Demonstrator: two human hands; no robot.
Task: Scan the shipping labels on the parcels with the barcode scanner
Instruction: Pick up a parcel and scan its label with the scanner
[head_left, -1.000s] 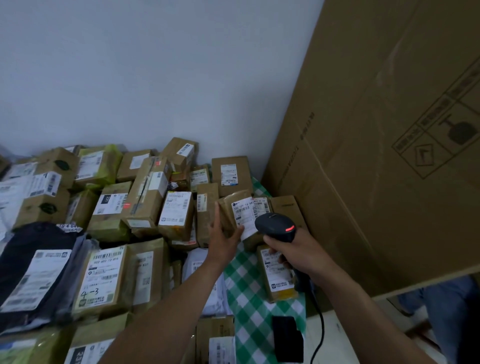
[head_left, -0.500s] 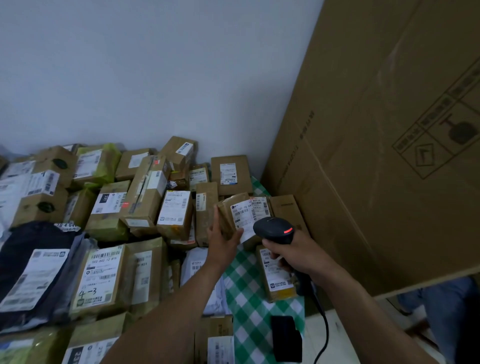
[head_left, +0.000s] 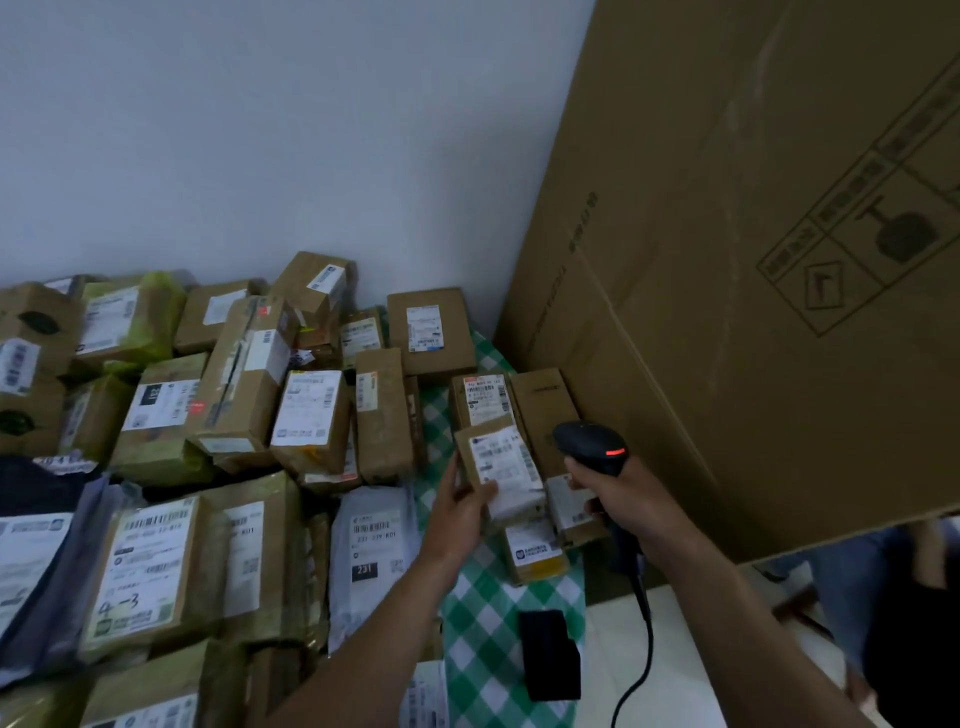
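The left hand (head_left: 460, 512) grips a small brown parcel (head_left: 498, 470) (white label up), while the right hand (head_left: 621, 501) clasps the black barcode scanner (head_left: 589, 447) just beside it.

matt cardboard parcels (head_left: 384, 415), checked cloth (head_left: 488, 597)

left hand (head_left: 460, 512) grips small brown parcel (head_left: 501, 470), label up. right hand (head_left: 623, 499) holds barcode scanner (head_left: 589, 447) just right of it, red light on.
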